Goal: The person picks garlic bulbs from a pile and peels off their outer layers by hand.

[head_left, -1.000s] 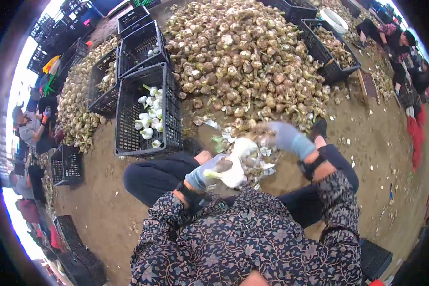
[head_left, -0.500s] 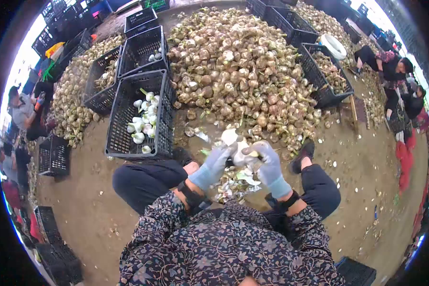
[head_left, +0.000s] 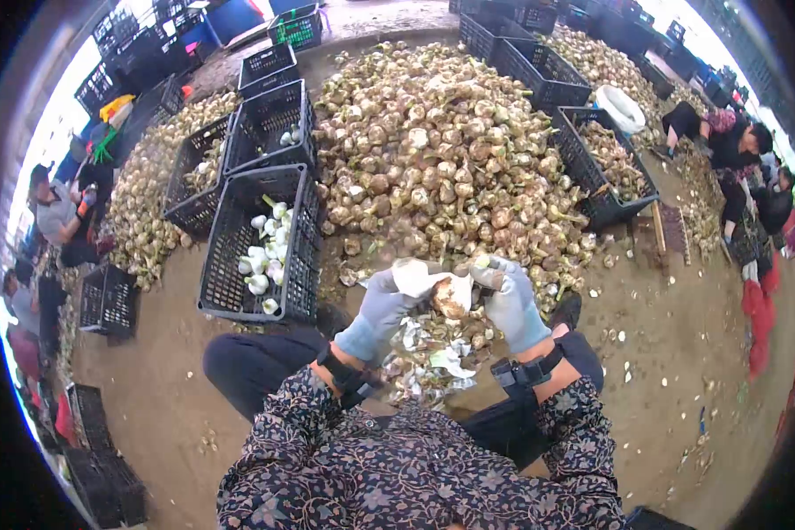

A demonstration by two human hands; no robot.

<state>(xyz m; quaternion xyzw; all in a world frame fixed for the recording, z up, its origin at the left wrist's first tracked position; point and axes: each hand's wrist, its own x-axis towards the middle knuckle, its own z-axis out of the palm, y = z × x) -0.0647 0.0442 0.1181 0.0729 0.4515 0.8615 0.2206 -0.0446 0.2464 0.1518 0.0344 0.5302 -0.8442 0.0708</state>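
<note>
- One brown-patched bulb (head_left: 451, 299) was between left hand (head_left: 382, 307) and right hand (head_left: 512, 300), near peelings (head_left: 450, 360).
- Left fingers were curled about a white piece (head_left: 412, 277).
- Right fingers were bent close by the bulb; whether they pinched it could not be told.
- Crate (head_left: 306, 265) at left held white bulbs (head_left: 258, 261).
- Heap (head_left: 450, 168) lay ahead.

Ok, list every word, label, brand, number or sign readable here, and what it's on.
None: no readable text.
The garlic bulb, nearest crate and white container show no lettering I can make out.
The right wristband and far crates are too small or blurred to tell.
</note>
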